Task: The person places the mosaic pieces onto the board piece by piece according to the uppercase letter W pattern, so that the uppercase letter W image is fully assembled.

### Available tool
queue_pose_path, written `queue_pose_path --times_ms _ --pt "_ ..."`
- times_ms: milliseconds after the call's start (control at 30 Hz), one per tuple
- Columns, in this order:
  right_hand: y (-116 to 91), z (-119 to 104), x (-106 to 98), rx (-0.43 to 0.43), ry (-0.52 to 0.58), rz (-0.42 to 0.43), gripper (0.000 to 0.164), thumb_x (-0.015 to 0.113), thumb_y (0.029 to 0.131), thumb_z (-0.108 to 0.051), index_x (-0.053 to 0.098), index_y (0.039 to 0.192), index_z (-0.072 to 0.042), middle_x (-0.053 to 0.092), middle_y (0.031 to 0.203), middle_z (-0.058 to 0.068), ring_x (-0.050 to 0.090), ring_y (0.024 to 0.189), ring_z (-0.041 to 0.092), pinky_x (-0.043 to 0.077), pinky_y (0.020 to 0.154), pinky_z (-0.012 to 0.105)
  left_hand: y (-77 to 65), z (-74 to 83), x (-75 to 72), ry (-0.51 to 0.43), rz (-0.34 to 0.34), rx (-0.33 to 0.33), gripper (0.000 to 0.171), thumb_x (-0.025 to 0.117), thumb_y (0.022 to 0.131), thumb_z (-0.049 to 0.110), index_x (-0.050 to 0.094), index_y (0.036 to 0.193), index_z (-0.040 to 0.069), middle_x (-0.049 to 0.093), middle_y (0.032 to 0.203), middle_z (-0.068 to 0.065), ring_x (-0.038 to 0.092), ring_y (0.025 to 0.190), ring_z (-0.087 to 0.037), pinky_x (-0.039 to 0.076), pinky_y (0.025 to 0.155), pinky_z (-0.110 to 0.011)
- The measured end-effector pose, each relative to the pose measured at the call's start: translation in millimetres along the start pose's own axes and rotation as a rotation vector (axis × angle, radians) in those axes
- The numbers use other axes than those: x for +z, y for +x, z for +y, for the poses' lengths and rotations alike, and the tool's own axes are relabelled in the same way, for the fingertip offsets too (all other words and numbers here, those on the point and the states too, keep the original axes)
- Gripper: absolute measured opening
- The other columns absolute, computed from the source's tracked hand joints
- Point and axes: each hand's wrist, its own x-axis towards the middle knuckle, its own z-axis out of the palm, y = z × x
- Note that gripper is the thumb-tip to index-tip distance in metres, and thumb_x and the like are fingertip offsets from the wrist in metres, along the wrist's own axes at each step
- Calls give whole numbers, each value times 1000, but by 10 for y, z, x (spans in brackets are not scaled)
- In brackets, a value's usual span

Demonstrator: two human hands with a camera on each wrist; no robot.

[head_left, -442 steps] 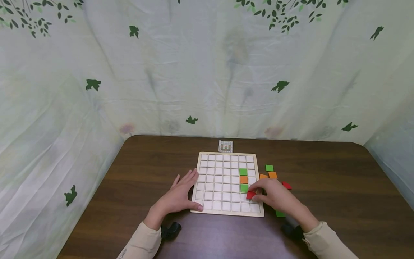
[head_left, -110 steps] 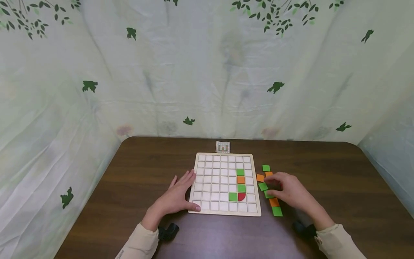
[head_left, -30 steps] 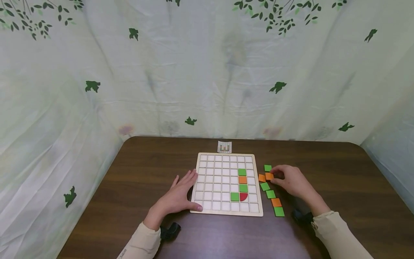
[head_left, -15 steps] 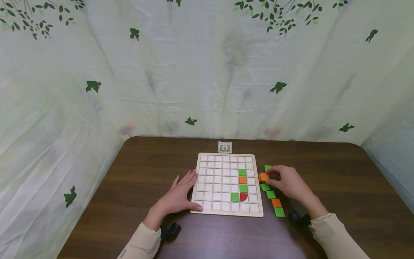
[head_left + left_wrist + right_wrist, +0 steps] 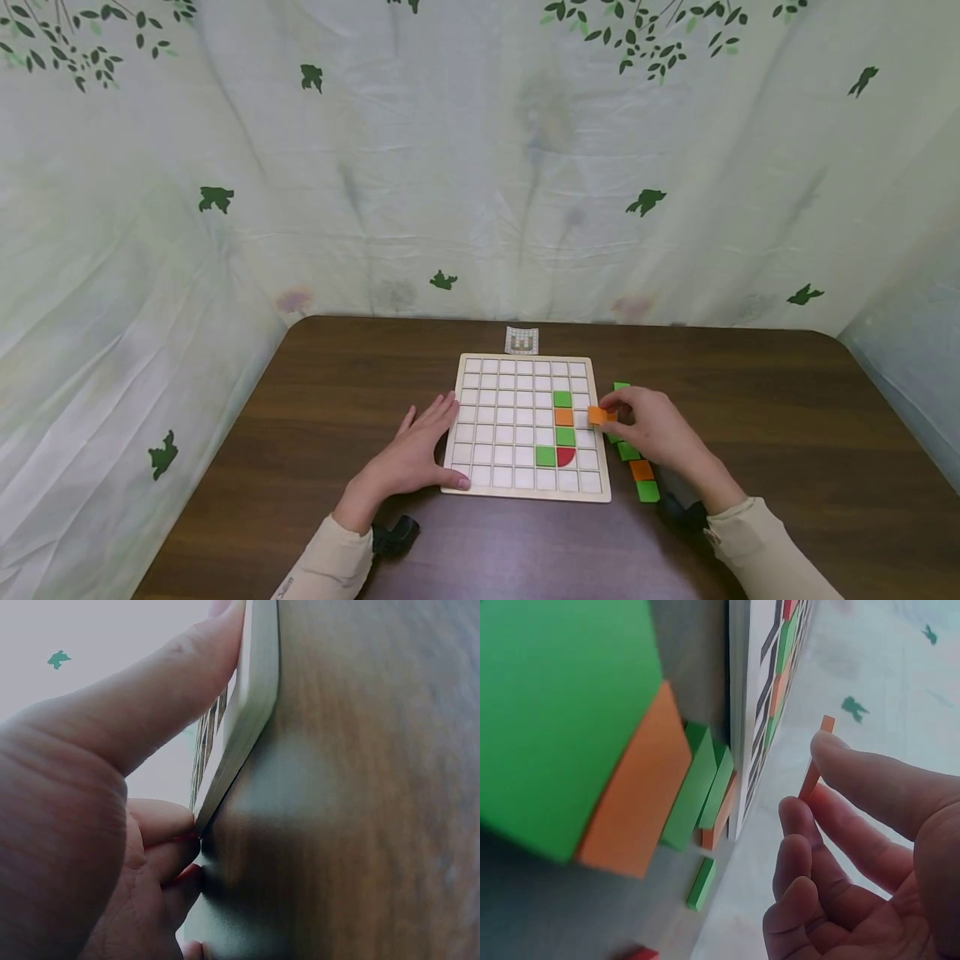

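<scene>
My right hand (image 5: 652, 423) pinches an orange square tile (image 5: 597, 415) between thumb and fingers, over the right edge of a pale wooden grid board (image 5: 480, 492). In the right wrist view the orange tile (image 5: 808, 784) is seen edge-on, raised above the table. My left hand (image 5: 412, 446) rests along the board's left side, its thumb on the near-left corner and its fingers extended against the edge. On the board a green tile (image 5: 562, 399), an orange tile (image 5: 563, 417) and another green tile (image 5: 565, 436) form a column. Below lie a red quarter-round tile (image 5: 565, 456) and a green tile (image 5: 545, 456).
Right of the board lie loose tiles, including a green one (image 5: 648, 492), an orange one (image 5: 642, 470) and a red one (image 5: 641, 952); my right hand partly covers some. A small printed grid card (image 5: 522, 341) lies behind the board. A patterned cloth (image 5: 480, 167) hangs behind the table.
My right hand has moved left from the loose tiles, carrying the orange tile to the board's edge. Since the oldest frame, a red and a green tile lie on the board. My left hand stays.
</scene>
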Motion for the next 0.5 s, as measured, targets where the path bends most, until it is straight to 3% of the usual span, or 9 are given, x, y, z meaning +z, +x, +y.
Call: queue_pose_path --times_ms 333,500 --pt "8 -145 97 -21 2 -11 23 81 86 -14 74 106 -7 69 98 -1 61 88 19 55 78 36 -1 10 -3 -12 -2 -8 117 86 74 51 22 159 2 15 167 -11 8 154 -28 -1 119 -60" --pt "7 -205 159 -39 26 -25 25 82 85 -15 74 107 -7 69 99 -2 60 86 17 53 74 33 -2 11 -7 -16 -1 -7 117 86 75 51 22 159 2 15 167 -11 8 154 -29 -1 119 -60"
